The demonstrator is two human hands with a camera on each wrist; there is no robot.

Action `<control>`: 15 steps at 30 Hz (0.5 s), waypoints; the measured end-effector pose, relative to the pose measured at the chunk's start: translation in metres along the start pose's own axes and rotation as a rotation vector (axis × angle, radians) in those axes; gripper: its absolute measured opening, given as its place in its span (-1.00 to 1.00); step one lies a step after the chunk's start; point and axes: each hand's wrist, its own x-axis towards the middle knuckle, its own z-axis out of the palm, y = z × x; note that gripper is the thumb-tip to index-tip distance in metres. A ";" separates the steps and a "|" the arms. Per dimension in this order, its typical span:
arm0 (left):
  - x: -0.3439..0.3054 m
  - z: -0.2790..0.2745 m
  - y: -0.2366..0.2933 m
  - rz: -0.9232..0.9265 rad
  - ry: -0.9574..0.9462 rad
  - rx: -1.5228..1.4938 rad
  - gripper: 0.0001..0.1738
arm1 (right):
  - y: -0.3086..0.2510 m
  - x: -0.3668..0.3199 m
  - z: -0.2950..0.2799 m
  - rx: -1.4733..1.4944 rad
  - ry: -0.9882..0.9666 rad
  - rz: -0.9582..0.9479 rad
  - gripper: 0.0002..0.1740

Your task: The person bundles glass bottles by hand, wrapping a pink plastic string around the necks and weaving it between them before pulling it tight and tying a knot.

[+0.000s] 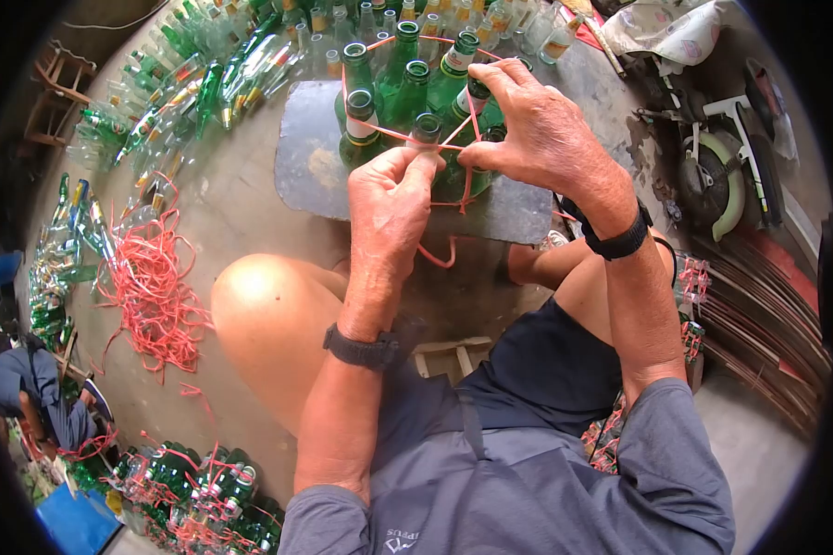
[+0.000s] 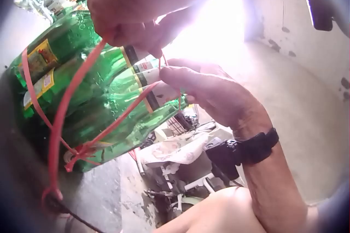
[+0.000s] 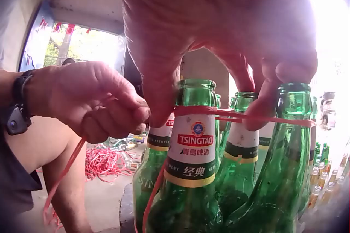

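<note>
A cluster of green glass beer bottles stands upright on a grey board in the head view. Red plastic string runs around their necks, and lower strands meet in a knot in the left wrist view. My left hand pinches the string between thumb and fingers beside the nearest neck. Over the bottles on the right, my right hand arches with thumb and fingers spread apart. Its thumb touches the string by a bottle labelled Tsingtao; other fingers come down between necks.
A tangle of red string lies on the floor at left. Tied bottles stand at lower left, near another person. Loose bottles fill the back left. A wheeled vehicle and long boards are at right.
</note>
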 end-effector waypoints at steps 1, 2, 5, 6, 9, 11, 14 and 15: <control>0.001 0.000 0.000 -0.019 0.006 -0.008 -0.80 | 0.001 0.000 0.001 0.004 0.003 0.004 0.00; 0.002 0.000 0.000 -0.020 0.004 -0.002 -0.80 | 0.002 0.000 0.002 0.002 0.007 -0.001 0.00; 0.002 0.005 -0.002 0.006 0.037 -0.053 -0.82 | 0.002 -0.001 0.003 -0.002 0.013 -0.005 -0.01; 0.002 0.008 -0.003 0.045 0.064 -0.015 -0.82 | 0.003 -0.001 0.003 -0.006 0.014 -0.008 -0.02; 0.001 0.007 -0.005 0.086 0.100 0.040 -0.83 | 0.004 -0.001 0.004 0.016 0.027 -0.027 -0.07; 0.000 0.005 -0.004 0.091 0.110 0.052 -0.84 | 0.001 -0.001 0.006 0.002 0.041 -0.016 -0.09; -0.005 0.002 0.000 0.114 0.135 0.074 -0.83 | 0.000 -0.002 0.007 0.002 0.056 0.002 -0.13; -0.005 0.002 0.000 0.117 0.143 0.082 -0.83 | 0.000 -0.002 0.007 0.018 0.058 0.009 -0.14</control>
